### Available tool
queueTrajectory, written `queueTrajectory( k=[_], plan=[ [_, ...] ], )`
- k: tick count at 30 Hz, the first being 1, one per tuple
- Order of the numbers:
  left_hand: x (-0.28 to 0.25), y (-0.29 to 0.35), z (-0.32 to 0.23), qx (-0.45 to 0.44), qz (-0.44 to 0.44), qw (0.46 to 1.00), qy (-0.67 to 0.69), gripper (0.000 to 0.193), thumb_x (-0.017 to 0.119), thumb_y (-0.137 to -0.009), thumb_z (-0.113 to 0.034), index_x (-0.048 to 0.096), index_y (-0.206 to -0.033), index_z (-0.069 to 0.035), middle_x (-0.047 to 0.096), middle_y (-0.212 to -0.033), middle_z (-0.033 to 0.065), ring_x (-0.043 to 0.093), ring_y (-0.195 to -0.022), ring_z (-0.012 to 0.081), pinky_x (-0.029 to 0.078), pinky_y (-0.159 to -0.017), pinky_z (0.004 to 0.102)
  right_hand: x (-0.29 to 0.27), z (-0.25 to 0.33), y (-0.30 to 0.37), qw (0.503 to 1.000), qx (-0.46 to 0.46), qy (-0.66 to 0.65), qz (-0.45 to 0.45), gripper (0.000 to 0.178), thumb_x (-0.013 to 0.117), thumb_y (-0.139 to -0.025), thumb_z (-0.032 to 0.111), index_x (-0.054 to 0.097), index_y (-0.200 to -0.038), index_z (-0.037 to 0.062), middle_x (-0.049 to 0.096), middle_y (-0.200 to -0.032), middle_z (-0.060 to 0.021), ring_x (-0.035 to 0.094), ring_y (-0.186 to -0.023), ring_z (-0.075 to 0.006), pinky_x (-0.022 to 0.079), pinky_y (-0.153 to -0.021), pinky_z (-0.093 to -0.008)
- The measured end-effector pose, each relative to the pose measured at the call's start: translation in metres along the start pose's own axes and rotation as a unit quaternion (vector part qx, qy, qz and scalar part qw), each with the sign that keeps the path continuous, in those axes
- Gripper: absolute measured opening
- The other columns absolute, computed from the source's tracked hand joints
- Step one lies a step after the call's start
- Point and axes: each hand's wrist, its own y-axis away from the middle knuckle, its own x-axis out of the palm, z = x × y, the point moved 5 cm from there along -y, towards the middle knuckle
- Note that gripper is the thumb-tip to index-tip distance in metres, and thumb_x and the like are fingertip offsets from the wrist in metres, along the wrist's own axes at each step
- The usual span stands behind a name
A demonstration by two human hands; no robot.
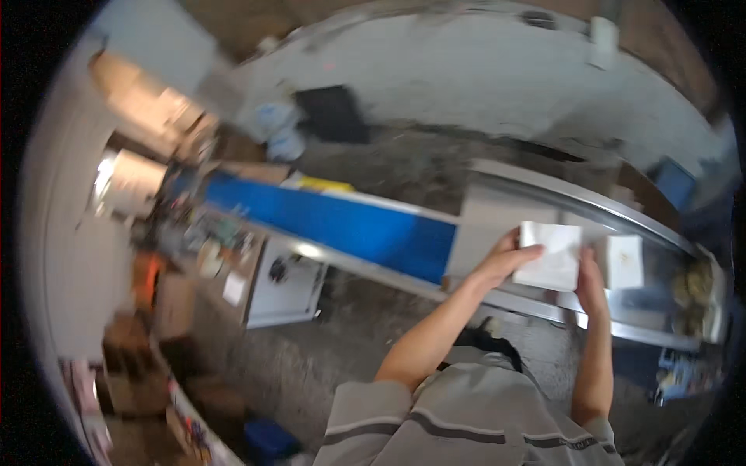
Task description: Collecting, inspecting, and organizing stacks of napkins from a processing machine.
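Observation:
Between my two hands is a white, square packet point(550, 256), soft-edged like a stack of napkins, though its exact kind is unclear. It is over the metal-edged end of a conveyor table. My left hand point(507, 260) grips its left side, thumb on top and fingers partly hidden behind. My right hand point(590, 284) closes on its right edge, with the fingers mostly out of sight. Just right of that hand, a second white packet point(625, 262) with a small mark rests on the table.
A blue conveyor belt point(334, 225) runs left from the metal table point(497, 213) toward a blurred machine. Clear bags with yellowish contents point(691, 295) are at the table's right end. Cardboard boxes point(132, 349) stand lower left. A white panel point(284, 283) stands below the belt.

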Motion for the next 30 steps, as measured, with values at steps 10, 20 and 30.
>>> queueTrajectory(
  k=[10,20,30],
  plan=[
    [-0.091,0.091,-0.028,0.052,-0.258,0.877,-0.402,0.079,0.076,-0.085,-0.031,0.038,-0.143,0.006,0.066,-0.109,0.0144,0.064,-0.093,0.0182,0.052,-0.079,0.0292,0.094,0.007,0.009,0.975,0.028,0.212,0.064,0.077,0.068,-0.088,0.038,0.032,-0.149,0.008,0.063,-0.116,-0.0119,0.066,-0.091,-0.0207,0.055,-0.055,-0.0296],
    [-0.443,0.46,-0.115,0.121,-0.642,0.713,-0.255,0.036,0.065,-0.094,-0.028,0.066,-0.11,0.005,0.07,-0.103,0.0115,0.064,-0.095,0.0169,0.051,-0.083,0.0326,0.044,0.034,0.072,0.881,-0.209,0.274,-0.325,0.05,0.059,-0.099,0.031,0.051,-0.14,0.0039,0.057,-0.135,-0.0114,0.058,-0.116,-0.0233,0.048,-0.095,-0.0366],
    [-0.795,0.731,-0.133,-0.205,-0.631,0.423,-0.618,0.034,0.067,-0.085,-0.021,0.06,-0.11,0.001,0.061,-0.112,0.0203,0.058,-0.105,0.0386,0.049,-0.089,0.0477,0.353,-0.021,0.046,0.859,-0.212,0.435,-0.168,0.035,0.059,-0.098,0.014,0.057,-0.13,-0.0006,0.065,-0.115,-0.0069,0.062,-0.097,-0.0157,0.051,-0.083,-0.0286]
  ],
)
